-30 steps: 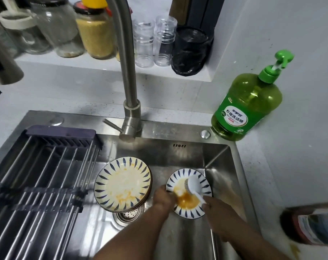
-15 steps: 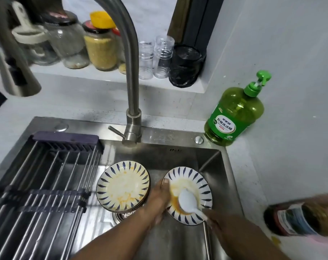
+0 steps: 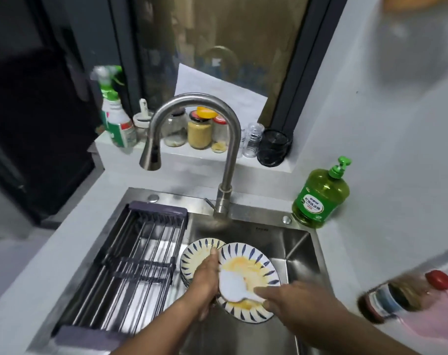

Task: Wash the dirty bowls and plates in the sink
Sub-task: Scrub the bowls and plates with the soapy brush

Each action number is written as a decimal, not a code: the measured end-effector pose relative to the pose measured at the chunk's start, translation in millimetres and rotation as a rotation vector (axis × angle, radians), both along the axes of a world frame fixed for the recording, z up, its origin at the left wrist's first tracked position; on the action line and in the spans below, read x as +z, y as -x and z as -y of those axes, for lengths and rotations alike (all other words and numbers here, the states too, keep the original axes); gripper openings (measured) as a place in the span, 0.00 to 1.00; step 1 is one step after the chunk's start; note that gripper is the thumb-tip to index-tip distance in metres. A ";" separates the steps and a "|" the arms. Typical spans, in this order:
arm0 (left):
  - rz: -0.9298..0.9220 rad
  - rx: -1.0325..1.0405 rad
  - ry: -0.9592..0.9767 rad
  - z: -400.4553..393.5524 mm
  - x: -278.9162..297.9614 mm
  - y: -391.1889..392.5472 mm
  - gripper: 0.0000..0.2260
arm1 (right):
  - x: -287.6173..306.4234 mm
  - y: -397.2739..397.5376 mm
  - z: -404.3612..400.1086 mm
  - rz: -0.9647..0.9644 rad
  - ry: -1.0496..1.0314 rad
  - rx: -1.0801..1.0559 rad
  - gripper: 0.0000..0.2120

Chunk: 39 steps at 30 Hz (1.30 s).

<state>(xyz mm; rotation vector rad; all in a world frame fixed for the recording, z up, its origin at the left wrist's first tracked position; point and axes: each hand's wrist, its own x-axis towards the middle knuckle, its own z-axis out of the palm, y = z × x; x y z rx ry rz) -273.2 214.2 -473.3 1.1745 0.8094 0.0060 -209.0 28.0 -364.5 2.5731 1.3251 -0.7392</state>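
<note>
The scene is lit evenly from above by soft indoor light; the white wall (image 3: pixel 397 124) and tabletop (image 3: pixel 51 252) are rendered bright, while the upper left is left dark and nearly without detail. Pale glare is seen on the steel sink (image 3: pixel 258 213) rim and along the curved tap (image 3: pixel 228 139). Soft shadows are cast under the tap base. Straight lines are bowed by the wide lens toward the edges. Motion blur is spread over the whole view, strongest on the bottle (image 3: pixel 407 295) at the lower right and the spray bottle (image 3: pixel 115 116) at the left.
</note>
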 end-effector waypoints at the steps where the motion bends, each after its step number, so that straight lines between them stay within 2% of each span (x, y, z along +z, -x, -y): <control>1: 0.000 0.051 0.012 -5.5 8.4 9.0 0.33 | 5.4 7.6 -1.5 -0.014 0.024 0.029 0.17; 3: 0.003 0.126 0.018 -11.9 18.4 21.9 0.26 | 14.6 15.0 -1.5 -0.023 0.036 0.049 0.16; 5: 0.004 0.126 -0.006 -10.1 22.5 32.3 0.26 | 20.7 16.6 -11.2 0.012 0.006 0.030 0.17; 8: 0.032 0.123 -0.043 -2.2 -11.4 41.7 0.35 | 24.6 19.8 -36.5 0.105 -0.047 0.027 0.17; 10: 0.027 0.158 -0.067 0.9 -31.1 43.7 0.43 | 24.4 15.2 -43.3 0.148 -0.008 -0.011 0.15; 11: 0.022 0.196 -0.075 2.4 -18.6 47.3 0.42 | 23.4 13.0 -42.4 0.164 0.025 -0.041 0.15; 14: 0.017 0.255 -0.133 -2.1 11.8 53.2 0.31 | 16.1 8.8 -27.7 0.116 0.065 -0.138 0.15; 18: 0.027 0.338 -0.180 -2.9 21.3 49.4 0.31 | 13.6 31.5 -32.8 -0.056 0.006 -0.161 0.13; 21: 0.054 0.398 -0.132 0.5 9.6 42.4 0.28 | 16.1 41.1 -46.4 -0.093 -0.042 -0.114 0.15; 24: 0.053 0.438 -0.070 -4.8 -2.3 39.4 0.39 | 28.1 31.5 -41.1 -0.021 0.050 -0.052 0.14; 25: 0.061 0.434 -0.074 -8.2 2.1 39.4 0.38 | 32.4 25.1 -36.4 0.013 0.091 -0.053 0.12; 28: 0.099 0.341 -0.152 -9.8 27.7 46.9 0.25 | 42.4 12.3 -25.3 0.105 0.148 -0.118 0.07; 32: 0.110 0.273 -0.092 2.8 30.3 48.0 0.23 | 47.2 7.9 -42.2 0.217 0.024 -0.121 0.10; 35: 0.124 0.268 -0.047 6.4 24.5 47.3 0.23 | 42.8 19.8 -55.4 0.132 -0.027 -0.074 0.15; 37: 0.100 0.308 0.015 2.9 21.2 47.5 0.29 | 37.0 29.8 -53.5 0.046 -0.012 -0.019 0.18; 39: 0.061 0.349 0.042 -2.3 17.6 51.1 0.27 | 35.9 35.6 -42.3 -0.027 0.001 0.038 0.18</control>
